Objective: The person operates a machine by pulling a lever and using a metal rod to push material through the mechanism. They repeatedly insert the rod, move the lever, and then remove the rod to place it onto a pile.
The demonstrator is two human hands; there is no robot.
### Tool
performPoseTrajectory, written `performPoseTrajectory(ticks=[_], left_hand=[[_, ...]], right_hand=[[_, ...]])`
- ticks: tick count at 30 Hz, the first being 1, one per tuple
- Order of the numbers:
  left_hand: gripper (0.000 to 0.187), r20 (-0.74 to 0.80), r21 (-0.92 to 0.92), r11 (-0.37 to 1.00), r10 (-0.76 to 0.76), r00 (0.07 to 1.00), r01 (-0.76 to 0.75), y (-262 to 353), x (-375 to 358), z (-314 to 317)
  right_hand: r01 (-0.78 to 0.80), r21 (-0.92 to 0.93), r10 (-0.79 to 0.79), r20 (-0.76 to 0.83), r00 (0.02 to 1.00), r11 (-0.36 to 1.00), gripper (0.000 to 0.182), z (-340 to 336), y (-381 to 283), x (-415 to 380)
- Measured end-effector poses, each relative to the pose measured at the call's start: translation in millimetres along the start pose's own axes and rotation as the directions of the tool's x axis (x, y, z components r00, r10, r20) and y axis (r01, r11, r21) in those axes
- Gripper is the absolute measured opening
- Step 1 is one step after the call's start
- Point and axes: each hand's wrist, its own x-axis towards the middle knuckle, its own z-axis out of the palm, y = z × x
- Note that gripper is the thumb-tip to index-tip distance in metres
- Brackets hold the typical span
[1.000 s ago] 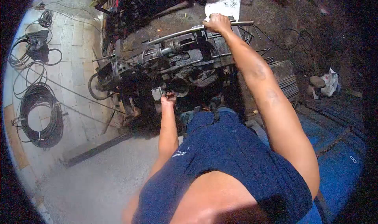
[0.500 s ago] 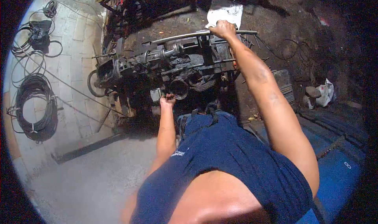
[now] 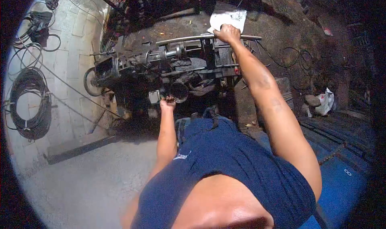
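My right hand point(image 3: 228, 34), at the far side of a dark, greasy machine point(image 3: 140, 66), is closed over a long metal bar point(image 3: 185, 38) lying across the machine's top. Just beyond it lies a white sheet point(image 3: 228, 19) with dark smudges. Low on the machine's near side is my left hand point(image 3: 167, 103), its fingers curled; what they hold is too small and dark to name. A small pale box point(image 3: 154, 97) sits just left of those fingers. Close to them on the right shows a round dark opening point(image 3: 179, 92).
Coiled black cable point(image 3: 30, 104) lies on the pale tiled floor at left, with loose cables behind it. A blue surface point(image 3: 341, 180) is at lower right. Farther right sits a white bag point(image 3: 325, 101) beside a rounded lump. More dark machinery point(image 3: 124, 7) stands at the back.
The view has shifted slightly, and floor items appear a little farther left. My right hand stays on the bar. My left hand remains beside the pale box, its fingers slightly shifted.
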Motion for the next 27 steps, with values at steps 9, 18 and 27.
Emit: performPoseTrajectory(ticks=[9,18,27], left_hand=[[0.039,-0.047,0.018,1.0,0.023,0.999,-0.022,-2,-10,6],[0.046,0.089,0.043,0.999,0.003,0.996,-0.007,8,61,-26],[0.047,-0.04,0.099,0.993,0.073,0.997,-0.068,-9,-26,15]], right_hand=[[-0.011,0.03,0.012,-0.025,1.0,0.999,0.053,7,10,3],[0.014,0.061,-0.008,-0.1,0.995,0.998,0.049,12,14,3],[-0.018,0.039,0.02,-0.064,0.998,0.999,0.047,4,12,1]])
